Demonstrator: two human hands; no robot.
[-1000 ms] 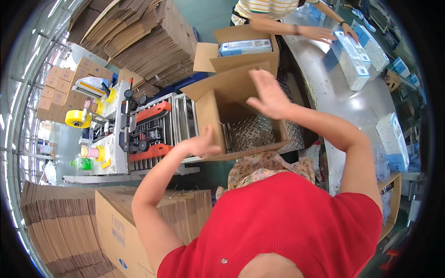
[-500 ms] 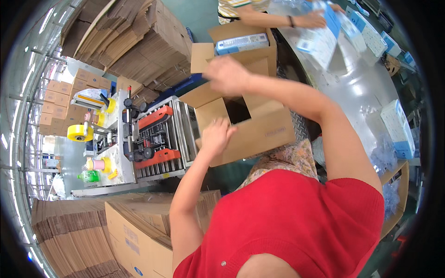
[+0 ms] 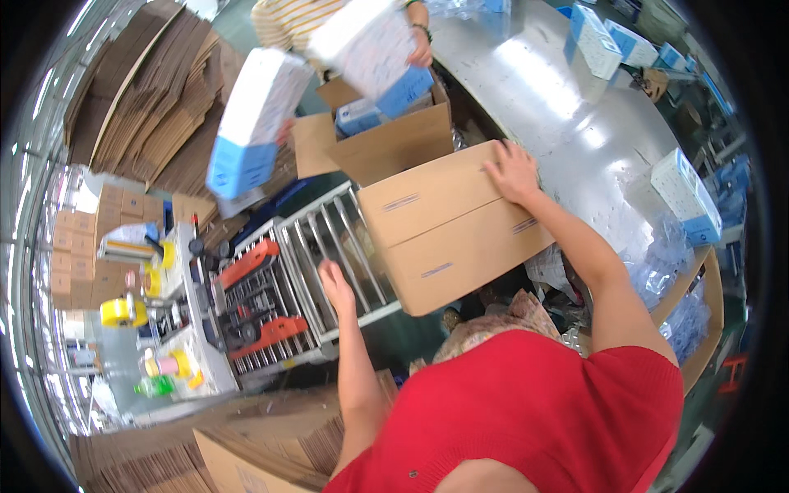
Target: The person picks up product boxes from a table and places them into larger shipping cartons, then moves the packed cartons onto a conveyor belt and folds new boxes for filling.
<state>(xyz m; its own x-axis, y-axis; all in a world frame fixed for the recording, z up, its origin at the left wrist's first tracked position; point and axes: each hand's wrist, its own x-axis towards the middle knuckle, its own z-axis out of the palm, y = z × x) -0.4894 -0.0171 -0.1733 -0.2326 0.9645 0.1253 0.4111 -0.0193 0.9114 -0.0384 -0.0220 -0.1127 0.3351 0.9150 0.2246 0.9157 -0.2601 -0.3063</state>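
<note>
A closed-sided brown cardboard carton (image 3: 448,226) lies in front of me, past the right end of the rollers, its printed broad face turned up. At its upper right corner my right hand (image 3: 516,174) grips the edge, thumb on the broad face and fingers over the rim. My left hand (image 3: 337,287) is off the carton, over the roller conveyor (image 3: 329,246), fingers stretched out with nothing in them. Just behind stands an open carton (image 3: 394,148) with a blue-and-white pack (image 3: 359,117) inside. Whether the near carton's flaps are folded on its hidden side, I cannot tell.
Across from me a person in a striped top (image 3: 288,23) holds two blue-white packs (image 3: 255,115). A taping machine with red side guides (image 3: 275,333) stands left. Flattened cartons (image 3: 156,90) are stacked far left. A metal table (image 3: 559,123) with more packs runs along the right.
The near carton, open upward before, has been tipped so its printed face shows. My right hand moved to its right corner; my left came off it leftward. The other person lifted two packs.
</note>
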